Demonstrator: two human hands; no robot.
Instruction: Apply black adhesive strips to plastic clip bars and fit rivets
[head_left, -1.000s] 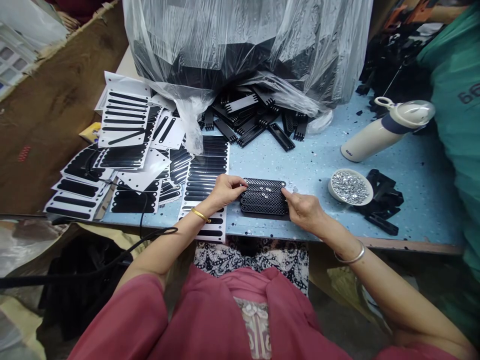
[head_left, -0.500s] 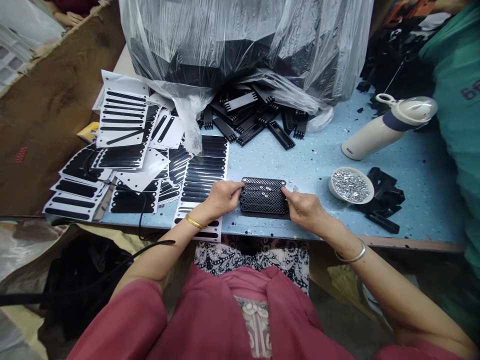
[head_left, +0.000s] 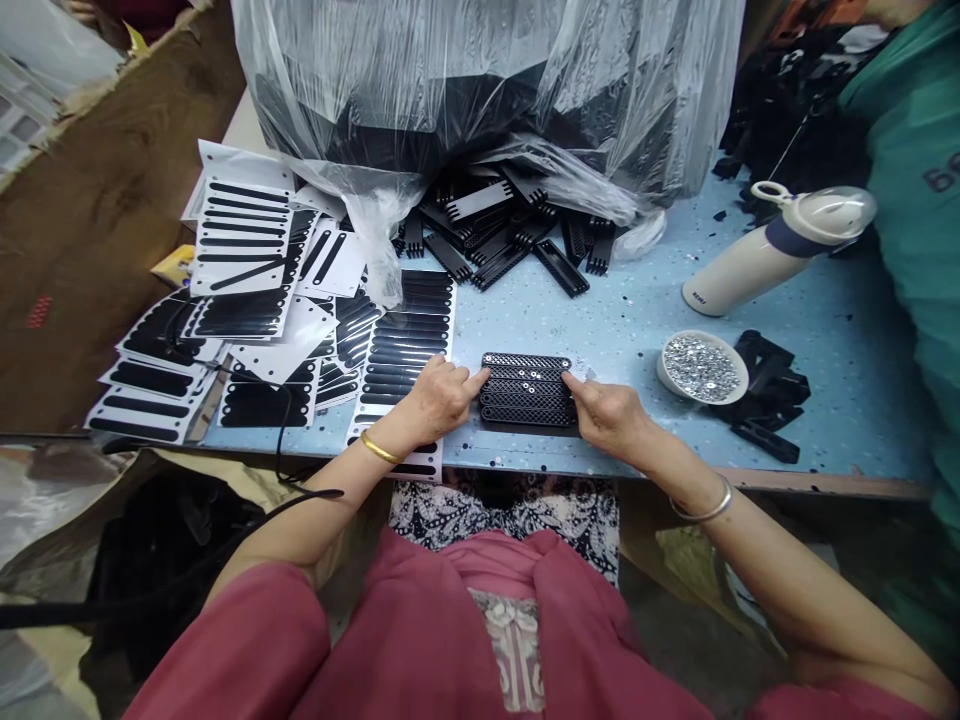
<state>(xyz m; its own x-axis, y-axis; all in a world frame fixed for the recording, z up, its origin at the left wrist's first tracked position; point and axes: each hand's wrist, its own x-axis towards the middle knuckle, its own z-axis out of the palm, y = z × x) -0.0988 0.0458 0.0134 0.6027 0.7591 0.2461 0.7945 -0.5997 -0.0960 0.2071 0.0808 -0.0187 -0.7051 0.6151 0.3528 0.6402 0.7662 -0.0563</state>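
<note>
Several black perforated plastic strips [head_left: 526, 400] lie side by side in a block near the table's front edge. A few small silvery ring-like pieces sit on them, some in the middle and one at each end of the far strip. My left hand [head_left: 442, 398], fingers curled, has its index fingertip at the block's left end. At the right end, my right hand [head_left: 611, 410] is closed, thumb and index finger against the strips; its other fingers are partly hidden. Right of the block stands a white bowl [head_left: 660, 382] full of small silvery metal pieces [head_left: 701, 366].
Sheets with black adhesive-looking strips [head_left: 405, 340] lie at left, beside a cable [head_left: 285, 430]. Black plastic parts [head_left: 510, 235] spill from a clear plastic bag [head_left: 480, 90] at the back. A bottle [head_left: 757, 265] and black pieces [head_left: 772, 390] are at right, near a person's green sleeve [head_left: 911, 180].
My left fingertips have shifted slightly down along the block's left end, and the left wrist has moved a little left. My right hand stays nearly where it was.
</note>
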